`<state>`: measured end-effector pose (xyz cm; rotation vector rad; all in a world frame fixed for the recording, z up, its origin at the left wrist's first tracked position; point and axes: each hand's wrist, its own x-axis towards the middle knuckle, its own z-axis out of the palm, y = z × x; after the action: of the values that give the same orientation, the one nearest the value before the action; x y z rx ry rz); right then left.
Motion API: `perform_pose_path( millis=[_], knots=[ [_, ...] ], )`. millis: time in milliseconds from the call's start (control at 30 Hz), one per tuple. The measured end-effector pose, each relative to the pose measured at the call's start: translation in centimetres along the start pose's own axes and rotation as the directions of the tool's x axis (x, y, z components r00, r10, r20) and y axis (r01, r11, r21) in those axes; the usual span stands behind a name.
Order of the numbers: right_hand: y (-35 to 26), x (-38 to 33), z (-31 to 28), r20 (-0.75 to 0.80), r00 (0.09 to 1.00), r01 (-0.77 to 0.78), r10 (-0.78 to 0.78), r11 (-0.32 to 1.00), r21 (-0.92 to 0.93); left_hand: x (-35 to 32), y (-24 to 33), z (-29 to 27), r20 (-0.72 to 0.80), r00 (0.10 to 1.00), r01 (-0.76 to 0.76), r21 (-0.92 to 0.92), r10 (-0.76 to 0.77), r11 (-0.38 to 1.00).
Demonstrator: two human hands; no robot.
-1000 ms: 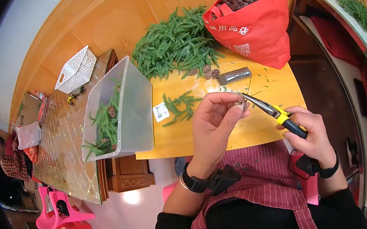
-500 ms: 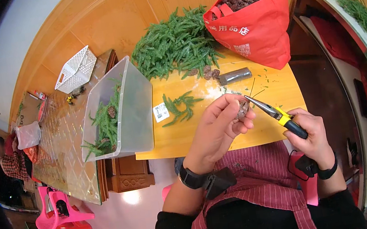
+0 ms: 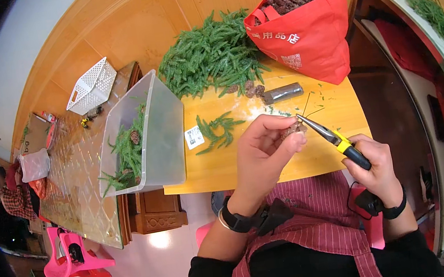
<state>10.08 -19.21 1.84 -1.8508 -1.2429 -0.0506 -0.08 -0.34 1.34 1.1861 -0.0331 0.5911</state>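
Observation:
Between thumb and fingers, my left hand (image 3: pixel 262 153) pinches a small brown pine cone (image 3: pixel 299 127), partly hidden by the fingers. My right hand (image 3: pixel 374 166) is wrapped round needle-nose pliers (image 3: pixel 341 144) with black and yellow handles. The pliers' tips meet the cone's top edge, where thin dark wire (image 3: pixel 308 105) sticks out in two ends. Beyond my hands, a dark wrapped roll (image 3: pixel 283 93) lies on the yellow table (image 3: pixel 220 168) beside a few loose pine cones (image 3: pixel 250 88). A green artificial sprig (image 3: pixel 219 131) rests left of my hands.
A clear plastic bin (image 3: pixel 167 129) with greenery and pine cones stands at the left. Green branches (image 3: pixel 208 56) are heaped at the back, next to a red bag (image 3: pixel 304 38) of pine cones. Farther left are a white basket (image 3: pixel 93 87), pink chairs (image 3: pixel 69 254) and another person (image 3: pixel 14 199).
My left hand has turned, its thumb now lying across the front of the pine cone. The wire ends have shifted slightly, and the pliers stay at the cone.

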Motion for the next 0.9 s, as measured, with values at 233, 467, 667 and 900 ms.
perform_pose_path(
  millis=[233, 467, 667, 900],
  knots=[
    [-0.4, 0.0, -0.1, 0.006, 1.0, -0.001, 0.001, 1.0, -0.011, 0.2, -0.4, 0.4, 0.028, 0.931, -0.334, 0.468, 0.364, 0.818],
    [-0.1, -0.3, -0.2, 0.019, 1.0, -0.023, 0.024, 0.999, -0.037, 0.8, -0.4, 0.4, 0.334, 0.729, -0.552, 0.803, 0.597, 0.225],
    [-0.4, -0.2, -0.9, 0.082, 0.995, -0.06, 0.058, 0.998, 0.028, 0.4, -1.2, 0.5, 0.119, 0.838, -0.465, 0.666, 0.532, 0.583],
    [1.3, -0.9, -2.6, 0.184, 0.919, -0.378, 0.349, 0.913, 0.155, 0.6, -1.3, 0.0, -0.05, 0.953, -0.267, 0.33, 0.299, 0.905]
  ],
)
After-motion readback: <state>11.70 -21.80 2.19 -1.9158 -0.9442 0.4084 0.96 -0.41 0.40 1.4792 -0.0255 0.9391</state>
